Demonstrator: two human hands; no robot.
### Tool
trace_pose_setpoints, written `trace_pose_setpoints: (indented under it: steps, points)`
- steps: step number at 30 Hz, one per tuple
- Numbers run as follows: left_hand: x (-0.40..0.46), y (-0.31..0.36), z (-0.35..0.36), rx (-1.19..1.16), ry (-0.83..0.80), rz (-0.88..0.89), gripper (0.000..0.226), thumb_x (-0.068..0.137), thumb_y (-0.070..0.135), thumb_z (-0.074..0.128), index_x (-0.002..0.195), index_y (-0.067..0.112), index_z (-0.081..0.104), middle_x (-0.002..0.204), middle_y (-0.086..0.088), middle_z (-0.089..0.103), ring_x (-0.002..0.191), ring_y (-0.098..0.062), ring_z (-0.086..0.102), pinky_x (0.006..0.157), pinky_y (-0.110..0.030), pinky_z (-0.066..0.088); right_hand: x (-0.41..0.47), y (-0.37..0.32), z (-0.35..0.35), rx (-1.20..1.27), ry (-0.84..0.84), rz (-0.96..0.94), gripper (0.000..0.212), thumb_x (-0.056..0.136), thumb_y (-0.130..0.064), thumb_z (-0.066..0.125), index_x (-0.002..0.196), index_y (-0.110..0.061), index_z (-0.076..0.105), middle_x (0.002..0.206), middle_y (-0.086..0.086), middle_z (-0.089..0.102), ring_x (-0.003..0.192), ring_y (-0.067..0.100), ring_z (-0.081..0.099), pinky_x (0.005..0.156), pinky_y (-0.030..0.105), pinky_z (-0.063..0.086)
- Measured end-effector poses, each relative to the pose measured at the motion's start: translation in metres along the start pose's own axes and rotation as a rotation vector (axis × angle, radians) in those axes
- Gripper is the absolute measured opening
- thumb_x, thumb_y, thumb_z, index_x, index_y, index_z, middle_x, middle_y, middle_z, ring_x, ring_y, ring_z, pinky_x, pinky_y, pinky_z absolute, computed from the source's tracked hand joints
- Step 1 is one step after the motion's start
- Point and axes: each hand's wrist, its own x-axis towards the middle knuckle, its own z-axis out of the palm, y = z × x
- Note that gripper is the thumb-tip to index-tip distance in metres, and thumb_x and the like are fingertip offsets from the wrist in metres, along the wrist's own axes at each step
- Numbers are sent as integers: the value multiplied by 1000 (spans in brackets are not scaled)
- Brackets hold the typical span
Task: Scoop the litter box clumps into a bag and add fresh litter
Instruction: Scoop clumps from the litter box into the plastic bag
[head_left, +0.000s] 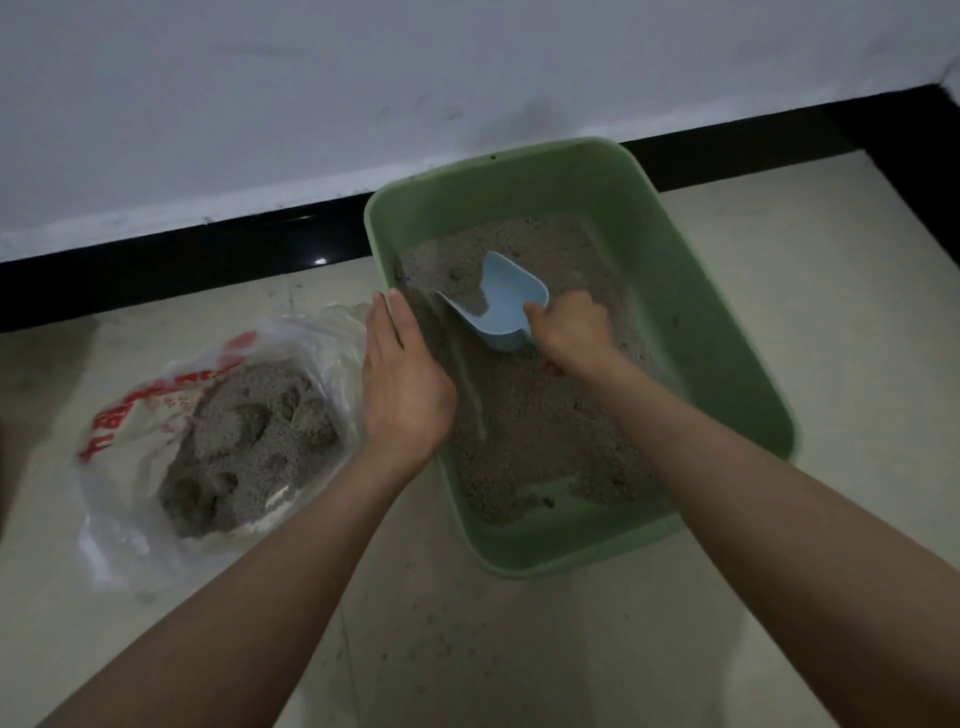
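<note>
The scooping step is in hand. A green litter box (582, 343) sits on the tiled floor (519, 649), its far end close against the dark skirting at the foot of the wall (363, 104). Grey litter (524, 415) covers most of its bottom, thinly enough that a patch of green shows through near the box's near end.

The right hand (574, 330) has its grip closed around the handle of a pale blue scoop (501, 304); the handle itself is hidden inside the fist. The scoop's mouth points toward the far left corner of the box, its blade low in the litter with only a little grey material lying in it. The left hand (402, 384) rests on the box's left rim, fingers straight along the outer edge and thumb over the inside, steadying the box rather than gripping it.

Just beside the box's left wall, on the floor, lies an open clear plastic bag (130, 467) with red print, already holding a heap of clumped litter (249, 441). Loose grains dot the floor in front of the box.

My reading is that much of the scooping is done and the box is being searched for what remains; in this dim light no distinct clump can be picked out in the box. The next move calls for pushing the blade under any lump, lifting it level, and carrying it over the left rim to the bag's mouth. No fresh litter container is in view, so the refill cannot be judged from here.
</note>
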Motion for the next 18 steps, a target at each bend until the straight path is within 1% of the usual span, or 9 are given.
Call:
trace_pose_setpoints:
  steps: [2, 5, 6, 8, 10, 12, 14, 16, 18]
  points:
    - [1, 0, 4, 9, 25, 0, 74, 89, 4, 38, 146, 5, -9, 156, -14, -8, 144, -28, 2, 116, -39, 19, 7, -2, 10, 47, 14, 3, 42, 95, -37, 45, 95, 1, 64, 89, 16, 66, 83, 32, 67, 75, 40, 57]
    - [1, -1, 7, 34, 61, 16, 72, 88, 2, 36, 146, 3, -6, 156, -16, -7, 145, -28, -3, 117, -38, 12, 12, -8, 19, 122, 29, -13, 37, 94, -31, 44, 79, -2, 62, 72, 12, 61, 73, 30, 65, 65, 37, 54]
    - [2, -2, 8, 38, 68, 18, 72, 87, 2, 36, 146, 3, -6, 156, -17, -7, 145, -27, -4, 117, -38, 10, 13, -10, 22, 145, 30, -20, 38, 94, -29, 44, 78, 0, 63, 71, 14, 62, 71, 31, 65, 65, 39, 55]
    - [2, -3, 9, 36, 80, 20, 73, 87, 2, 37, 147, 3, -5, 156, -16, -7, 145, -26, -6, 117, -38, 8, 13, -8, 24, 189, 31, -27, 38, 92, -28, 45, 80, 2, 65, 77, 20, 67, 73, 34, 67, 68, 44, 56]
    - [2, -3, 11, 21, 91, 17, 72, 88, 3, 37, 147, 4, -5, 156, -14, -7, 145, -25, -6, 117, -38, 8, 9, -2, 23, 232, 28, -21, 34, 92, -27, 46, 77, -2, 62, 78, 22, 67, 76, 36, 67, 70, 47, 56]
    - [2, -3, 11, -3, 99, 9, 72, 88, 3, 36, 147, 6, -6, 157, -12, -7, 145, -24, -6, 117, -38, 7, 4, 9, 17, 259, 32, -23, 32, 93, -25, 46, 65, -11, 56, 64, 13, 62, 69, 33, 67, 67, 42, 55]
    - [1, -3, 9, -26, 103, 2, 72, 88, 2, 35, 147, 6, -7, 157, -11, -6, 145, -22, -5, 118, -37, 7, -1, 22, 7, 279, 48, -26, 35, 93, -23, 46, 59, -18, 48, 56, 4, 53, 59, 25, 63, 60, 35, 50]
    - [0, -3, 8, -38, 103, 1, 72, 88, 1, 34, 147, 5, -7, 157, -10, -6, 145, -22, -4, 118, -36, 6, -5, 35, -6, 277, 71, -12, 35, 93, -21, 45, 58, -18, 45, 56, 3, 50, 53, 20, 60, 56, 32, 45]
    - [-1, -3, 9, -37, 102, 3, 71, 88, 2, 34, 147, 5, -7, 157, -10, -6, 145, -21, -4, 118, -36, 6, -5, 45, -21, 255, 94, 17, 32, 93, -21, 46, 62, -16, 49, 57, 4, 53, 52, 21, 59, 61, 36, 51]
